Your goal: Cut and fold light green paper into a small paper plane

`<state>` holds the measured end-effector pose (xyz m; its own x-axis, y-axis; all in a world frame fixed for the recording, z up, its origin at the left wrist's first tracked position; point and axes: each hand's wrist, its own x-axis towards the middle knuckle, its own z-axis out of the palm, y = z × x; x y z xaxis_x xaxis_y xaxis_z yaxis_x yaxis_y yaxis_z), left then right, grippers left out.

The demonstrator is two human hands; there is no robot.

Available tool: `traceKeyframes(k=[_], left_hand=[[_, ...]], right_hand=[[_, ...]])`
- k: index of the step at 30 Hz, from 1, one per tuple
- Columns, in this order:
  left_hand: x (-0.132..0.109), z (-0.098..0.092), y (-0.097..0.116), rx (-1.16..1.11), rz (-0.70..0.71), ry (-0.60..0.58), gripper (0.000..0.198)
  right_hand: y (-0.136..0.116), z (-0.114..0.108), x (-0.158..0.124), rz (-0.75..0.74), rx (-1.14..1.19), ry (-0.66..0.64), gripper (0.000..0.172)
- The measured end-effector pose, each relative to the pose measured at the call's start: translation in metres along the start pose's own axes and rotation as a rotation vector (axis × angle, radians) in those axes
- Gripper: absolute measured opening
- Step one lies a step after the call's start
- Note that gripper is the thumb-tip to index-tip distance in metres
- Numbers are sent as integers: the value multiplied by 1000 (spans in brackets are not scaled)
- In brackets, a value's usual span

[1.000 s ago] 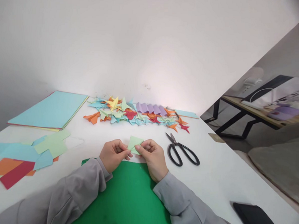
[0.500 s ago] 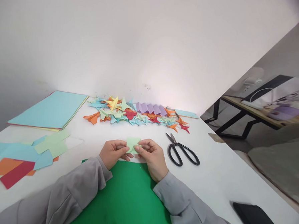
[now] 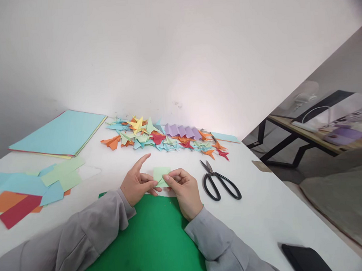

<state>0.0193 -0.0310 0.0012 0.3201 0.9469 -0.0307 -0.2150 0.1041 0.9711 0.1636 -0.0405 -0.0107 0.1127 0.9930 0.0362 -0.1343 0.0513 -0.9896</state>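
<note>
Light-green paper (image 3: 161, 173) is held between both hands above the bench (image 3: 258, 220). The left hand (image 3: 134, 186) pinches its lower left corner, index finger now raised clear, whereas half a second ago it bent toward the paper. The right hand (image 3: 187, 192) grips the right edge, thumb in front, as before.
</note>
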Motion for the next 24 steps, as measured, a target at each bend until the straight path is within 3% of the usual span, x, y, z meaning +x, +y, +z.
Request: traceKeyframes(k=[2,5,7,24], left_hand=[[0,1,-1,16,8,-1,71],[0,3,-3,74,8,36,27],[1,4,-4,97,15,56,15],[-1,6,-1,113,12,47,12]], right_hand=[[1,0,0,-2,-6,3,20],[1,0,0,4,-19,9,21],[1,0,0,6,-29,16,22],[1,0,1,47,22,42,23]])
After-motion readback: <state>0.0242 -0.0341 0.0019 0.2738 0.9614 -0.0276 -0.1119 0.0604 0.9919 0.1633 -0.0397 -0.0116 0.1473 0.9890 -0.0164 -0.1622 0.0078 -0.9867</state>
